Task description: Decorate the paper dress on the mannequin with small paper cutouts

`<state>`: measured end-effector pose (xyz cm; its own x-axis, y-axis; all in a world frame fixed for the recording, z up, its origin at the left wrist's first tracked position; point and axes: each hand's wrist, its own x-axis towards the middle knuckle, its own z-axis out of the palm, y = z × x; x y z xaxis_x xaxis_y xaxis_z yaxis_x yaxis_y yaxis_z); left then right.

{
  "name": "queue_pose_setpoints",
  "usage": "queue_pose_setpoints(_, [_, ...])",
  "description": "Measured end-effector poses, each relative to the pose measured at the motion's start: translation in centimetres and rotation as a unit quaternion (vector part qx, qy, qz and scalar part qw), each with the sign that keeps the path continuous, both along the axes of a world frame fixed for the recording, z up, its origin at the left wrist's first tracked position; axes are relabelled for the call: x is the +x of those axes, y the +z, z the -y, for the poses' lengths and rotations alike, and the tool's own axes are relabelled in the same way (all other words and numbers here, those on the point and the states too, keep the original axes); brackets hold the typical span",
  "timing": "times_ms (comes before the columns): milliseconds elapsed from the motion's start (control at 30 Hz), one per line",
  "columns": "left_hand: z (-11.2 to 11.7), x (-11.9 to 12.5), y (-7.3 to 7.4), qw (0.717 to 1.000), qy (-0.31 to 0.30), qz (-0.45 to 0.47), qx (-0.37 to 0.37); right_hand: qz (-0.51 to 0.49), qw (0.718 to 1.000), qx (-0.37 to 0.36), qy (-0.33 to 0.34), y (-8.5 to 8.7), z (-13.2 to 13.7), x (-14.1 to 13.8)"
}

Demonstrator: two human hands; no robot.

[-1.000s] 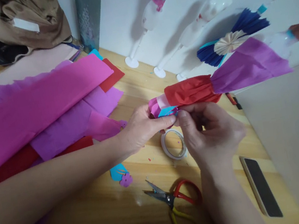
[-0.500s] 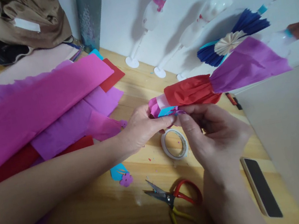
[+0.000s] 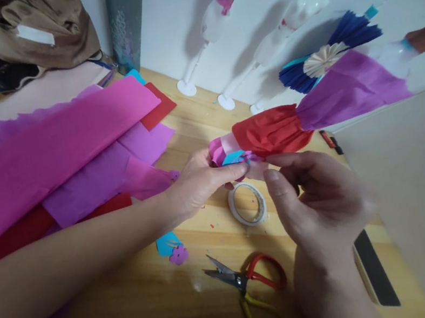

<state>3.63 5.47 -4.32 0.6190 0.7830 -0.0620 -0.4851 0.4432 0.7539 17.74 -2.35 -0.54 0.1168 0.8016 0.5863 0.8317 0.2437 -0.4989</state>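
Note:
My left hand (image 3: 200, 180) is closed around the lower end of a crepe-paper-dressed figure (image 3: 273, 130), its thumb pressing on a blue paper piece (image 3: 233, 157) with a small purple paper shape on it. The figure leans off to the right, with a red section, a purple section and a brown top. Close to that purple shape, my right hand (image 3: 318, 200) has thumb and forefinger apart, the forefinger tip near or touching the paper. Below the hands lies a roll of tape (image 3: 263, 206). Scissors (image 3: 240, 281) with red and yellow handles rest with their blades apart.
Pink and purple paper sheets (image 3: 54, 146) are piled at the left. A blue piece with a purple paper flower (image 3: 179, 254) lies mid-table. Other plastic figures (image 3: 214, 27) stand by the wall. A phone (image 3: 376, 270) is at right, a brown bag (image 3: 62, 32) at upper left.
My right thumb and forefinger have come apart from their pinch on the purple paper, and that hand has shifted slightly right. My left hand keeps its hold.

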Motion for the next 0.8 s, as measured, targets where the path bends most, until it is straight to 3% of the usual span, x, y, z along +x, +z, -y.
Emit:
queue_pose_setpoints(133, [-0.1, 0.1, -0.3, 1.000, 0.001, 0.010, -0.004, 0.022, 1.000, -0.014, 0.012, -0.3, -0.1, -0.1])
queue_pose_setpoints(500, [-0.5, 0.1, -0.4, 0.998, 0.007, -0.015, 0.056, -0.004, 0.998, -0.032, -0.051, -0.6, -0.9, -0.8])
queue_pose_setpoints(800, [-0.7, 0.2, -0.9, 0.999, -0.014, 0.016, 0.035, -0.015, 0.997, -0.055, -0.045, -0.6, -1.4, -0.6])
